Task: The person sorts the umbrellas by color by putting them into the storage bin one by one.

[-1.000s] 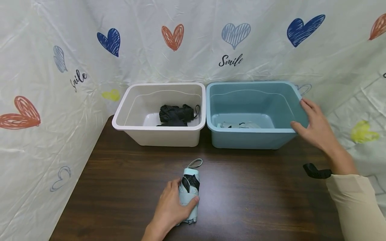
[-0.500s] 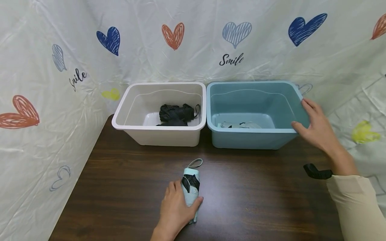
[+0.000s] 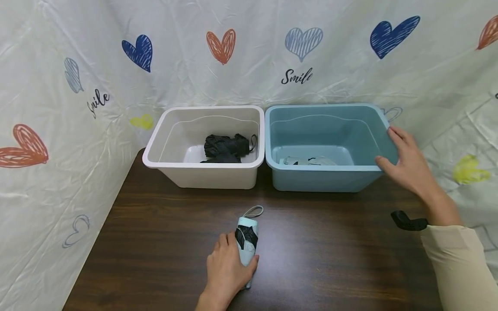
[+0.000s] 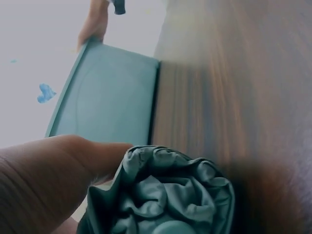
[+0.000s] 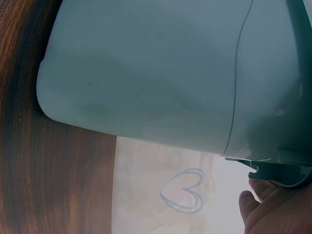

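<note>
On the table in the head view lies a folded light-blue umbrella (image 3: 247, 238) with a dark patch and a wrist loop pointing away from me. My left hand (image 3: 228, 268) grips it from above, thumb on its right side, palm hiding the lower part. The left wrist view shows the gathered fabric end of the umbrella (image 4: 165, 195) close up beside the thumb. My right hand (image 3: 408, 162) holds the right end of the blue bin (image 3: 315, 179) by its rim. In the right wrist view, the fingers of my right hand (image 5: 270, 209) reach under that rim.
Left of the blue bin, almost touching it, stands a white bin (image 3: 218, 177) with a black folded umbrella (image 3: 225, 146) inside. A pale folded thing (image 3: 309, 161) lies in the blue bin, partly hidden by its front wall. Behind both hangs a white heart-printed sheet (image 3: 256, 86).
My left hand has shifted slightly right and farther over the umbrella, covering more of its lower part. The umbrella has barely moved. My right hand has stayed on the bin rim.
</note>
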{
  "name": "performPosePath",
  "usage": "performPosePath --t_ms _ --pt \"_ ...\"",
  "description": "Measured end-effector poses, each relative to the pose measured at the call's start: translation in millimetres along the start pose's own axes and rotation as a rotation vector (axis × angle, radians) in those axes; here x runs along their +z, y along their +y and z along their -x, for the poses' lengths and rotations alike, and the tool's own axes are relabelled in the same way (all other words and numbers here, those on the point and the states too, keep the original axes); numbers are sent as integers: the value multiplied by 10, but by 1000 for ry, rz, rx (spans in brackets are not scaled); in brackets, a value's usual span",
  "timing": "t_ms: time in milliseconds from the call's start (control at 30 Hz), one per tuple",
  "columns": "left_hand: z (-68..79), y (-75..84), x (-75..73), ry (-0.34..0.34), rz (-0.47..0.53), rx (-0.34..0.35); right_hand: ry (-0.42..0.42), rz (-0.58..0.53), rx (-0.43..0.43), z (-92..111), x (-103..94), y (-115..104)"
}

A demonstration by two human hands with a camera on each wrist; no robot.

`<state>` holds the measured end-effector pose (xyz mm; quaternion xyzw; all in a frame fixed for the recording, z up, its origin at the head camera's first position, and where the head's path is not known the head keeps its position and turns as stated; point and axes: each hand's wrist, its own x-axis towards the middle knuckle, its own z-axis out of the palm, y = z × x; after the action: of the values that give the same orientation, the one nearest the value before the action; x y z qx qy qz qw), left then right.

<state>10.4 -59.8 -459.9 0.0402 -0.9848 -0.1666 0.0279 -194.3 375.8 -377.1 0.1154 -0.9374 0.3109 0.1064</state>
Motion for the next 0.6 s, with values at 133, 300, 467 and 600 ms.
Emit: performPosePath --t_ms 133,300,467,600 --pt "-23 -23 -22 33 -46 31 -3 3 5 -11 -4 -8" --pt "-51 -46 -57 9 -19 43 -6 2 8 -20 -2 -4" --pt "-68 -79 -77 -30 20 59 -11 2 13 -19 -7 -9" --pt "-74 -123 -83 -48 46 91 -15 10 17 -19 -8 -14"
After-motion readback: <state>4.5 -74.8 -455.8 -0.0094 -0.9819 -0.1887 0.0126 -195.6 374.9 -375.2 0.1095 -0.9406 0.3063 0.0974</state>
